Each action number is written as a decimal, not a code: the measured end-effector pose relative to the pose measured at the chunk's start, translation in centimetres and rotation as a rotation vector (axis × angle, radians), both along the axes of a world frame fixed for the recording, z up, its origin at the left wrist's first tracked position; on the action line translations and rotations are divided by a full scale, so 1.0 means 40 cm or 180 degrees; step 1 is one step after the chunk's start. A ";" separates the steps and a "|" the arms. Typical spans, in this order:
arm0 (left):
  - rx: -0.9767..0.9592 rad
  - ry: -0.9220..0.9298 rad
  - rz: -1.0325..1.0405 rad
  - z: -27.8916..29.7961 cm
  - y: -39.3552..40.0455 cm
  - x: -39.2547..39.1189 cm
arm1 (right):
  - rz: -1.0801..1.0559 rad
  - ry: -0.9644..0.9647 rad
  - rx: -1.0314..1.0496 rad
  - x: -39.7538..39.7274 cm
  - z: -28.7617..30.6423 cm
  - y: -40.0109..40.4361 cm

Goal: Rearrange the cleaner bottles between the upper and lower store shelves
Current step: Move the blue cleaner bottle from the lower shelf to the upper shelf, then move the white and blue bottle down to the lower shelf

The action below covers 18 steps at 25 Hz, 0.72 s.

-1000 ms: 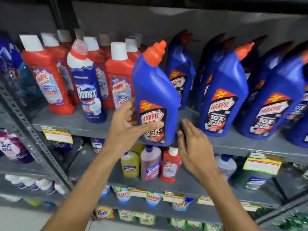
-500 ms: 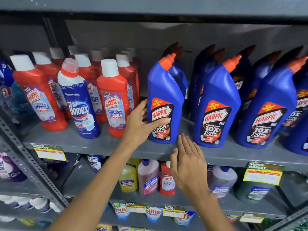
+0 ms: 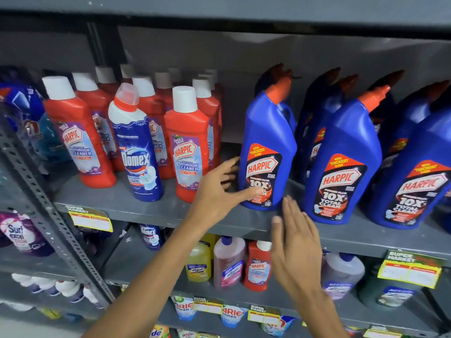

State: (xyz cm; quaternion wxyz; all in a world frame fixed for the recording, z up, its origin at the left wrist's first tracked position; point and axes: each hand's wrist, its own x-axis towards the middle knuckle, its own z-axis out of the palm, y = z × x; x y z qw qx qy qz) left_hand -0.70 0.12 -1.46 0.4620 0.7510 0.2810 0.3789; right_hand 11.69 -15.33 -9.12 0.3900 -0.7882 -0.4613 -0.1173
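Blue Harpic bottle (image 3: 266, 152) now stands on the upper shelf (image 3: 151, 208), left hand (image 3: 219, 191) letting go, fingers spread, right hand (image 3: 295, 237) flat and empty below — placement done.

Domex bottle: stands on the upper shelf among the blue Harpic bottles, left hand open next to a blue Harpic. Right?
Not quite. In the head view the Domex bottle stands on the upper shelf among the red Harpic Bathroom Cleaner bottles, not the blue ones. The rest holds: the left hand is open next to a blue Harpic bottle.
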 end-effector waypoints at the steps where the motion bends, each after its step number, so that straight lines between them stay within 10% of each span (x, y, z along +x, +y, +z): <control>1: 0.0113 0.0002 0.0123 -0.008 -0.009 -0.039 | 0.0118 0.0251 0.0439 -0.006 0.001 -0.002; 5: 0.0569 -0.0743 0.0960 -0.027 0.014 -0.257 | 0.0888 0.0450 0.1365 -0.104 0.028 0.040; 11: 0.0693 -0.0752 0.1866 -0.013 0.187 -0.475 | 0.1709 0.0306 0.0076 -0.327 0.081 0.205; 18: -0.0063 -0.0387 0.0263 0.003 0.338 -0.455 | 0.1100 -0.0129 -0.0622 -0.444 0.041 0.338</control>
